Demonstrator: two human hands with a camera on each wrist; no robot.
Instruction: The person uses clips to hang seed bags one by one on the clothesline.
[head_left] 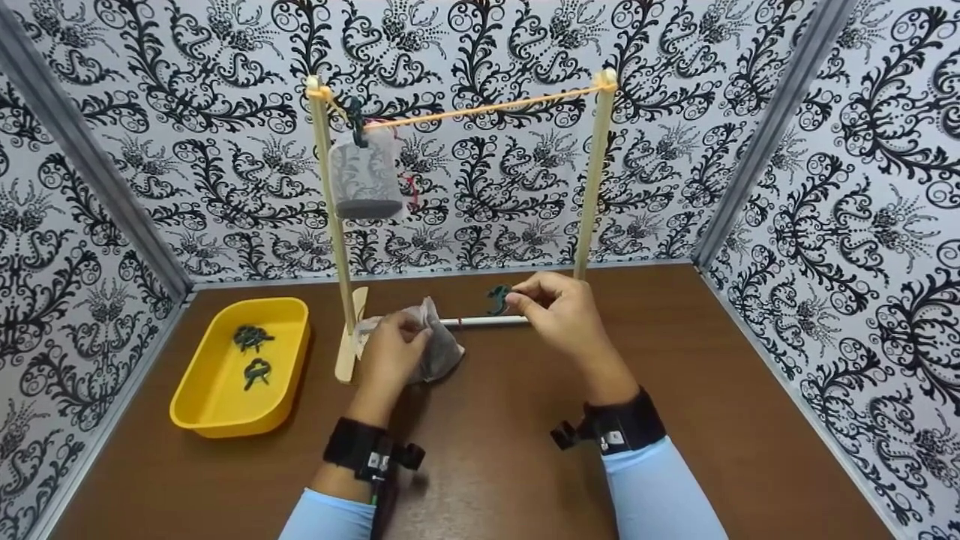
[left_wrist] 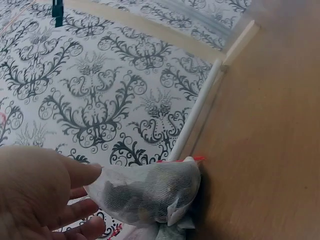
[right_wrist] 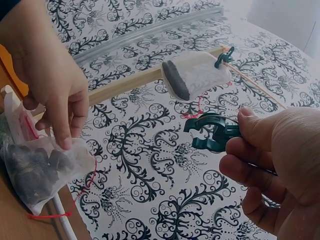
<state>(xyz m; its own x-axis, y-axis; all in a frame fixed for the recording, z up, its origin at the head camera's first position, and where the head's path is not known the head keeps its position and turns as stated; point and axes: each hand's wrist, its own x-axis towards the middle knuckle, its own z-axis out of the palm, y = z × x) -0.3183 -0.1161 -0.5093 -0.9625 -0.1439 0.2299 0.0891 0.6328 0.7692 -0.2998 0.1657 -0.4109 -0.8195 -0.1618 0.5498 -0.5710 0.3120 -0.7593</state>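
Note:
My left hand (head_left: 394, 349) pinches the top of a white mesh bag (head_left: 442, 352) with dark contents, low beside the frame's left foot. In the left wrist view the mesh bag (left_wrist: 150, 192) hangs from thumb and fingers. A dark green spring clip (right_wrist: 212, 131) is pinched by its handles between the thumb and fingers of my right hand (head_left: 566, 311), its jaws pointing left. Another mesh bag (head_left: 366, 176) with grey contents hangs from the orange cord (head_left: 487, 109), held there by a second green clip (head_left: 357, 124).
The cord runs between two wooden posts (head_left: 596, 180) joined low down by a white rod (head_left: 487, 322). On the left, a yellow tray (head_left: 225, 424) holds several green clips (head_left: 256, 373). Patterned walls (head_left: 847, 247) enclose the brown table (head_left: 675, 390).

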